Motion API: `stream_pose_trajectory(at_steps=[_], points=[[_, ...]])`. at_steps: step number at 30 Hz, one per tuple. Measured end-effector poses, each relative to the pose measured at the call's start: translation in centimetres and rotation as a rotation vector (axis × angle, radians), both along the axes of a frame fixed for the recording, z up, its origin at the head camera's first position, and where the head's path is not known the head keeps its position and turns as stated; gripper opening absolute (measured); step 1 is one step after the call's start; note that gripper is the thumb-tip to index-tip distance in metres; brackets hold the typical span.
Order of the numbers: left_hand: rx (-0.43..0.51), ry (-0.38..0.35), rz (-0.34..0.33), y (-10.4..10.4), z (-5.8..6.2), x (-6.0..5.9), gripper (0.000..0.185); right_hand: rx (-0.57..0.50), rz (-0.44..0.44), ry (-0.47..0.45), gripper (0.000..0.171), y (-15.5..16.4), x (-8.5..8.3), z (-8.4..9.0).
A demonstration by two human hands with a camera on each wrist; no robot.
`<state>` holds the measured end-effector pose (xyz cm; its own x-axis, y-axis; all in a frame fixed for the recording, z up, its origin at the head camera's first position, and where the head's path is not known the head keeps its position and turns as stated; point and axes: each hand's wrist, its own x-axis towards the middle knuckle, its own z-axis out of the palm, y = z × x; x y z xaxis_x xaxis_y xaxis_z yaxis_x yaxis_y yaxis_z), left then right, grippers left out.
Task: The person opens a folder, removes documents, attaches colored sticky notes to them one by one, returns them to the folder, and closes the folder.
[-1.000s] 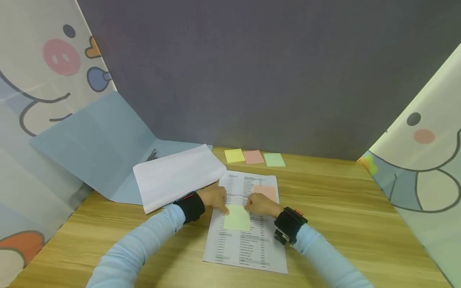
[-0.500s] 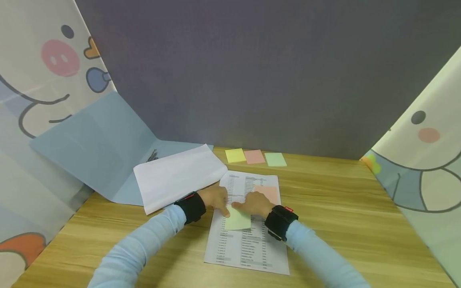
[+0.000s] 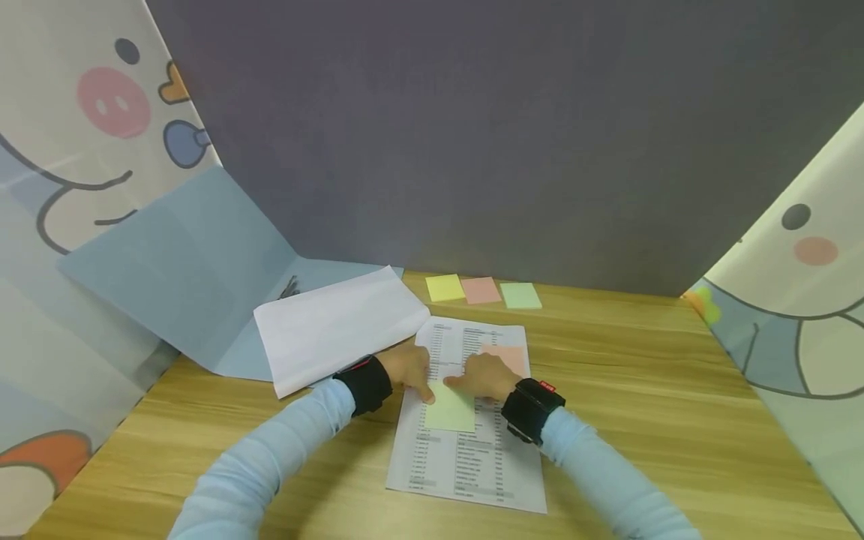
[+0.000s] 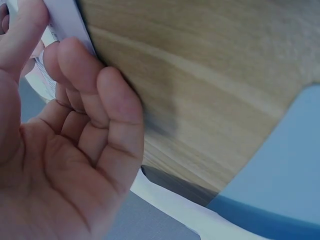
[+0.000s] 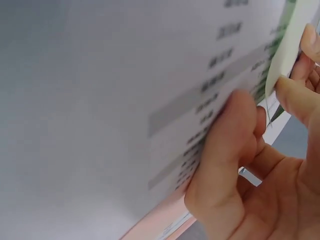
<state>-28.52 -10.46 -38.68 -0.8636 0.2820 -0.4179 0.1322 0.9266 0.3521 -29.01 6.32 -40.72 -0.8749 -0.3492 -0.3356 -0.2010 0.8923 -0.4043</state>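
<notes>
A pale green sticky note (image 3: 451, 409) lies on a printed sheet (image 3: 466, 472) in the head view. My left hand (image 3: 410, 367) is at the note's upper left corner, its thumb on the note and its other fingers loosely curled. My right hand (image 3: 487, 376) reaches over the note's upper edge from the right. In the right wrist view, the right thumb (image 5: 295, 97) touches the green note's edge, apart from the curled fingers. Part of the note stands off the paper there. A pink sticky note (image 3: 506, 358) is on the sheet, partly behind my right hand.
Yellow (image 3: 445, 288), pink (image 3: 481, 290) and green (image 3: 520, 295) sticky notes lie along the back of the wooden table (image 3: 621, 390). A blue folder (image 3: 182, 262) stands open at the left, with a blank white sheet (image 3: 337, 322) partly over it and small dark items (image 3: 290, 286) inside.
My right hand has slid left along the note's upper edge, from its right corner toward the middle. My left hand stays at the left corner. The head view has shifted slightly.
</notes>
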Motion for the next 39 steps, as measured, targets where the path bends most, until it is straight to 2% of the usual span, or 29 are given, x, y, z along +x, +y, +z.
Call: stream_pose_trajectory(at_steps=[7,10,15,20,24,32,36,39], points=[[-0.014,0.013,0.013,-0.1,0.1,0.1,0.031,-0.054,0.067,0.005,0.035,1.1,-0.4,0.1],[0.006,0.023,0.009,-0.2,0.1,0.2,0.030,-0.068,0.084,0.021,0.033,1.4,-0.4,0.2],[0.036,0.014,0.002,-0.2,0.2,0.5,0.030,-0.108,0.081,0.019,0.034,1.9,-0.4,0.0],[0.001,0.017,0.014,-0.2,-0.1,0.7,0.031,-0.168,0.086,0.020,0.025,2.3,-0.6,-0.6],[-0.010,0.019,0.017,-0.2,-0.1,0.7,0.031,-0.205,0.091,-0.010,0.017,2.5,-0.6,-0.3],[-0.023,0.029,0.015,0.0,0.0,0.6,0.033,-0.185,0.063,-0.068,0.032,2.7,-0.7,-0.2],[-0.015,0.029,0.001,-0.1,-0.2,0.5,0.032,-0.160,0.062,-0.041,0.036,2.4,-0.5,-0.3],[-0.014,0.020,-0.011,-0.2,-0.2,0.4,0.033,-0.117,0.036,-0.021,0.050,1.7,-0.1,-0.2]])
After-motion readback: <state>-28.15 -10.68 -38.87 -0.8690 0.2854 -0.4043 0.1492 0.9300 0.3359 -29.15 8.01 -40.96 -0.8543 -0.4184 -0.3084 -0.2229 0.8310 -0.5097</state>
